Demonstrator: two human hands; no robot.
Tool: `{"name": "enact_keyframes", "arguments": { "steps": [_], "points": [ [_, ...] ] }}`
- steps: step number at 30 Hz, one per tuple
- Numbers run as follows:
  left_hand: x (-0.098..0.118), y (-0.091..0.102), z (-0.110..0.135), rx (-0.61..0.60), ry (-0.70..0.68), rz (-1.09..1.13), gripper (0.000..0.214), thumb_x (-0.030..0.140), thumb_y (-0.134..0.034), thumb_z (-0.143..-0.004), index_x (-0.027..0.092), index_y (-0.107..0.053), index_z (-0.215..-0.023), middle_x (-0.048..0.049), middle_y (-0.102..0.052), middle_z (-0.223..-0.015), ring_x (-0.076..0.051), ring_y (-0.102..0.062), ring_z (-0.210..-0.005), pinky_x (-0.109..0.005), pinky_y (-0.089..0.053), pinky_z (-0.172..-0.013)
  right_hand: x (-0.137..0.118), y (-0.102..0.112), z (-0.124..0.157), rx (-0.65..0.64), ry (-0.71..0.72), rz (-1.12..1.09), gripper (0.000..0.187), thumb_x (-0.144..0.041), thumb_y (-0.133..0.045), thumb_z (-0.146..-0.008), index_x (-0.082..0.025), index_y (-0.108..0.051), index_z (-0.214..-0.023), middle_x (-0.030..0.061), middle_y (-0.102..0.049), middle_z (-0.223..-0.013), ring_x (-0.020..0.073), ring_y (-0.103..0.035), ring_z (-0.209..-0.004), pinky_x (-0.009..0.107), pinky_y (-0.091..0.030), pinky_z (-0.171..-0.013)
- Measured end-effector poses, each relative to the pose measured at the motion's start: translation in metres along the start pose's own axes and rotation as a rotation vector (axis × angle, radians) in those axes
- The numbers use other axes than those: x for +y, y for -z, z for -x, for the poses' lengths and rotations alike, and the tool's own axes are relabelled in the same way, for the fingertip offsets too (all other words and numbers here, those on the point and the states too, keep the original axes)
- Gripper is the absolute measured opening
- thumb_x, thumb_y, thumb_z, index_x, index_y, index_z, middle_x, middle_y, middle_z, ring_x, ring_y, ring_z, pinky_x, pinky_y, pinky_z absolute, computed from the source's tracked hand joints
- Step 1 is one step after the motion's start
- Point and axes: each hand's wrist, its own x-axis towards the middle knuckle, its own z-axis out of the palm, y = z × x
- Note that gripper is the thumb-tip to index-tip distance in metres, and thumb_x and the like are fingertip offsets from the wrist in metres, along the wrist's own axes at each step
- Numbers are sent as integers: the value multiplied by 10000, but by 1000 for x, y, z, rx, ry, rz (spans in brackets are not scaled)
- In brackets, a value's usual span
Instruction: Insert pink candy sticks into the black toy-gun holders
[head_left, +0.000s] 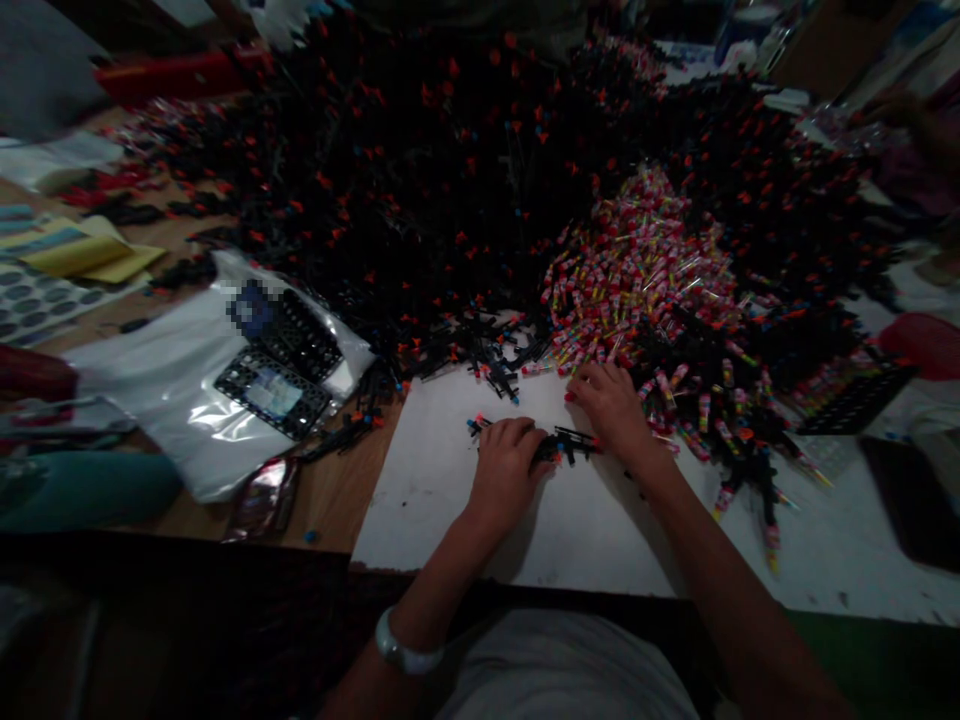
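Observation:
My left hand (506, 465) is curled shut around a small bundle of black plastic sticks (568, 441) with red and blue tips, resting on a white sheet (450, 500). My right hand (609, 400) lies palm down just to its right, fingers spread, touching the edge of a heap of pink wrapped candies (637, 280). A bracelet sits on my left wrist (401, 650).
A huge pile of black sticks with red tips (420, 180) fills the table behind. Clear plastic bags with black grid trays (277, 360) lie at the left, sticker sheets (37, 300) further left. Another person's hand (900, 110) shows at the far right. A black tray (855, 400) sits at the right.

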Motion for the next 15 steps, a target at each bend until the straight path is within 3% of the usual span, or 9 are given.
{"name": "enact_keyframes", "arguments": {
  "steps": [5, 10, 15],
  "points": [
    [-14, 7, 0, 21, 16, -19, 313, 213, -656, -789, 184, -632, -1100, -92, -643, -1110, -269, -530, -1030, -451, -388, -899, 1, 1, 3, 114, -123, -75, 248, -157, -387, -938, -90, -560, -1102, 141, -585, -1004, 237, -478, -928, 344, -381, -846],
    [-19, 9, -5, -5, 6, -29, 324, 190, -681, -761, 175, -644, -1082, -87, -655, -1092, -278, -532, -1026, -452, -386, -900, 4, 0, -17, -42, -170, 125, 326, -102, -379, -920, -112, -553, -1195, 163, -556, -1021, 274, -447, -990, 390, -356, -868],
    [-26, 13, 0, -13, 32, -14, 336, 188, -704, -743, 184, -648, -1074, -74, -664, -1065, -278, -538, -1007, -449, -390, -895, 6, 0, -29, -142, -31, 21, 221, -85, -447, -897, -135, -628, -1013, 113, -581, -991, 219, -486, -957, 317, -372, -864]
  ]
}}
